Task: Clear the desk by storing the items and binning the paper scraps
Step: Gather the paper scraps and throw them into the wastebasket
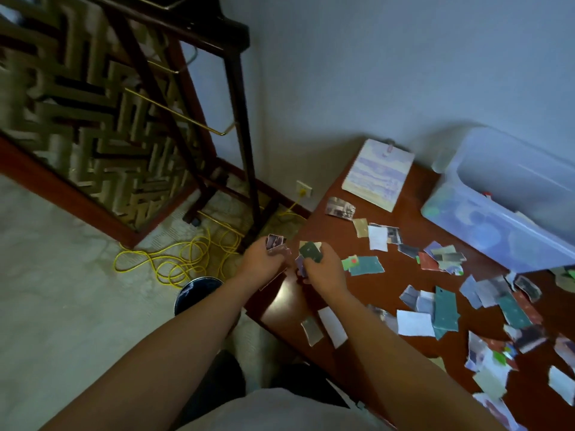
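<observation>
Desk corner, mid-clearance: both my hands are loaded with torn paper. My left hand (pixel 264 264) curls round a small stack of scraps (pixel 275 243) topped by a purplish photo fragment. My right hand (pixel 325 272) pinches a second bunch (pixel 311 251) fronted by a dark green piece. Both hover at the near corner of the red-brown desk (pixel 410 213), close together. The dark round bin (pixel 199 292) stands on the floor below and to the left, partly hidden under my left forearm.

The danger, as I judge it, lies in the carry. The pieces are loose, uneven and fanned out, so a slackened grip or a hasty swing toward the bin could shed some onto the pale floor, among the coils of yellow cable (pixel 174 259). With the bin's mouth half covered from here, a drop from height could also miss it.

Most of the job looks undone. Scattered scraps (pixel 446 306) litter the desk to my right: white, teal, red and grey photo print, ragged-edged, lying flat, some overlapping. Pieces that thin may resist lifting off polished wood. A notebook (pixel 378 175) lies at the far corner near the wall, and a translucent plastic storage box (pixel 497 219) stands open beside it, against the wall.
</observation>
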